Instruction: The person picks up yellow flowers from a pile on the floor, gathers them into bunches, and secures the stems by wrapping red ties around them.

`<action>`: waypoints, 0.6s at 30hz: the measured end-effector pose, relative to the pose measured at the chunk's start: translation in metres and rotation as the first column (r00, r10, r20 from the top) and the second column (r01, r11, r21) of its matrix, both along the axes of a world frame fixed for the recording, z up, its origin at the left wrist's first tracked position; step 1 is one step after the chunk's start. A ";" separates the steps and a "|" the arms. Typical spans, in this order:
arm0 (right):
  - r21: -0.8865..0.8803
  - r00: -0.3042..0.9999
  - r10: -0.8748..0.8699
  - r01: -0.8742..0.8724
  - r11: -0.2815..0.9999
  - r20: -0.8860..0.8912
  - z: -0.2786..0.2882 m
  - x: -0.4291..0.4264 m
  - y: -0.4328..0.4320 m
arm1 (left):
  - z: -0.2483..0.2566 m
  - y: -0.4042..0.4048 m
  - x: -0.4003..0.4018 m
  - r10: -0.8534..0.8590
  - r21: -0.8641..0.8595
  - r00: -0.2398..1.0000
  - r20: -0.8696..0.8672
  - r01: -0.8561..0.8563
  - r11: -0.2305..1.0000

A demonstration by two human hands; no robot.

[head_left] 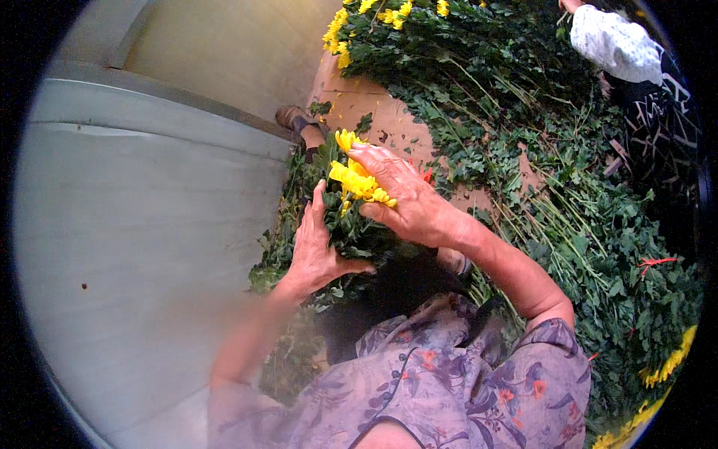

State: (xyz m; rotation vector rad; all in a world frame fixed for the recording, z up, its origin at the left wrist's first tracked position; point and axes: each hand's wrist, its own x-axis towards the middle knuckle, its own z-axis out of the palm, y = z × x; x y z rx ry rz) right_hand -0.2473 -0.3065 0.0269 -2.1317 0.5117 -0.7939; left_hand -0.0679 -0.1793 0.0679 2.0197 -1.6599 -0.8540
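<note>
A bunch of yellow chrysanthemums [359, 182] with dark green leaves stands before me, its flower heads close together. My right hand [401, 193] lies against the right side of the blooms, fingers stretched over them and the thumb below. On the left, my left hand [320, 250] is spread against the leaves under the flowers, thumb and fingers apart. The lower stems of the bunch are hidden by leaves and shadow. Whether either hand bears the bunch's weight is not visible.
Heaps of cut chrysanthemum stems [561, 224] cover much of the floor at right. A pale panel wall [151, 207] stands close at left. Another person's white sleeve [614, 45] is at the upper right. Red ties [655, 262] lie on the leaves.
</note>
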 end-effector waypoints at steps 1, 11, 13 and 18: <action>0.085 0.996 0.046 -0.052 0.995 0.073 -0.001 -0.001 -0.004 | 0.001 -0.002 -0.003 0.050 0.027 0.994 0.100 -0.053 0.998; 0.529 0.984 0.138 -0.059 0.847 -0.110 -0.127 -0.068 -0.003 | -0.026 0.057 0.040 0.274 0.166 0.911 -0.308 -0.232 0.958; 0.574 0.976 0.174 -0.067 0.816 -0.134 -0.136 -0.060 0.032 | -0.030 0.078 0.058 0.128 0.350 0.990 0.056 -0.139 0.926; 0.285 0.994 0.042 -0.013 0.958 -0.096 -0.090 -0.030 0.048 | -0.013 0.104 0.076 -0.080 0.438 0.982 0.169 -0.002 0.899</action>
